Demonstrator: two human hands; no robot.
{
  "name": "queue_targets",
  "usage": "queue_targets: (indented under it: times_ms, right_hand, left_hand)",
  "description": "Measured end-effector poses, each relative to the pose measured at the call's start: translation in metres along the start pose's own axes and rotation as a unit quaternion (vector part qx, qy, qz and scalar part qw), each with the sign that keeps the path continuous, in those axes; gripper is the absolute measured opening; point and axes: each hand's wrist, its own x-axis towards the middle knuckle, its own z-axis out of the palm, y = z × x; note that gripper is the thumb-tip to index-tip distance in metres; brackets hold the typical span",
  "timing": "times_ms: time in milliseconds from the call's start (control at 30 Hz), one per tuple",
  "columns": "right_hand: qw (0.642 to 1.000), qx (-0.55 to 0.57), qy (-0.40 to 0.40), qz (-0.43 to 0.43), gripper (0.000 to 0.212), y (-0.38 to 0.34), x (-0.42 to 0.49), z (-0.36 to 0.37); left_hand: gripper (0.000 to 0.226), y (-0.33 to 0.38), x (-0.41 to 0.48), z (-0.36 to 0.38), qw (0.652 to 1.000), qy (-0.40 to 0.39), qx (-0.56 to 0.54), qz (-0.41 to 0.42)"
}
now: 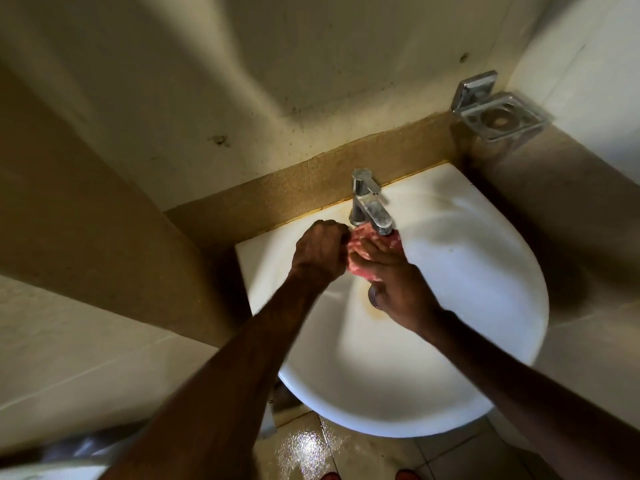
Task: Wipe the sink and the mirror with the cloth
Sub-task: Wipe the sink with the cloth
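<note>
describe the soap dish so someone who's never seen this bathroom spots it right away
Start at the white sink and follow its back edge right to the wall corner. The soap dish is mounted on the wall just above there. It is a slotted chrome tray, unlike the chrome tap standing on the sink's rim.

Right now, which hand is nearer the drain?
Right. The right hand is over the drain, partly hiding it, holding the cloth; the left hand grips the cloth farther off, beside the tap.
</note>
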Motion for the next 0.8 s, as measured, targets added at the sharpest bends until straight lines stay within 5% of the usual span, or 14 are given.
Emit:
queue_targets:
  times_ms: [200,367,600,700,800]
  right_hand:
    - [0.999,0.02,-0.018,0.039,0.079,0.015,-0.012,-0.007]
    - [0.968,0.017,0.082,0.236,0.069,0.023,0.0,-0.007]
    - [0.975,0.13,0.065,0.17,0.073,-0.029,-0.034,0.027]
    - [0.93,0.187,0.137,0.285,0.06,-0.031,-0.054,0.029]
    - [0.833,0.277,0.274,0.392,0.049,-0.026,-0.045,0.012]
  left_hand:
    - [0.045,-0.011,0.005,-0.012,0.998,-0.062,-0.004,0.029]
    - [0.071,-0.013,0.005,-0.006,0.997,-0.075,-0.023,0.009]
    - [0.063,-0.015,0.006,-0.011,0.996,-0.083,-0.015,0.028]
    - [0.07,-0.021,0.008,-0.01,0.995,-0.09,-0.022,0.032]
    - [0.069,-0.022,0.006,-0.006,0.996,-0.082,-0.016,0.039]
